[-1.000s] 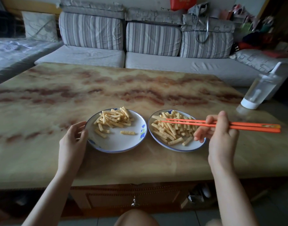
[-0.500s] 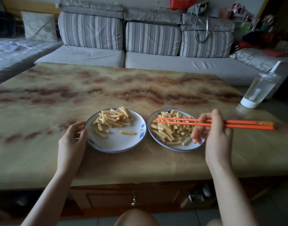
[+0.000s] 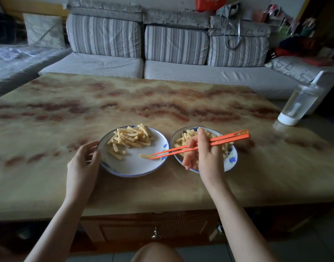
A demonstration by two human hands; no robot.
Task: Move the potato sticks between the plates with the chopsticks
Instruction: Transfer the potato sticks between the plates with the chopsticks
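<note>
**Chopstick tips at a lone stick on the left plate**

Near the front edge of the marbled bench (image 3: 162, 188), the left hand (image 3: 82, 161) lay at the left rim of the left plate (image 3: 133, 165), thumb and loosely curled fingers holding that rim. The plate was white with a blue edge and small blue flowers. A pile of crinkle-cut potato sticks (image 3: 131, 138) filled its far half, with a few stragglers trailing toward the near-left side. One lone stick (image 3: 144, 156) lay apart from the pile on the bare right part of the plate.

The orange chopsticks (image 3: 171, 150) slanted down from upper right to lower left, crossing the gap between the two plates. Their tips sat close together at the right end of the lone stick — whether they actually pinched it could not be told. The right hand (image 3: 206, 157) gripped the chopsticks about midway along, fingers curled round them, and hovered over the right plate (image 3: 232, 161), hiding much of it. More sticks (image 3: 185, 138) were heaped on that plate's far side. The two plates stood just beside each other, not touching.

At the bench's right edge, well apart from the plates, stood a clear bottle (image 3: 298, 104) with a white base. A striped grey sofa (image 3: 181, 72) ran along the far edge.
</note>
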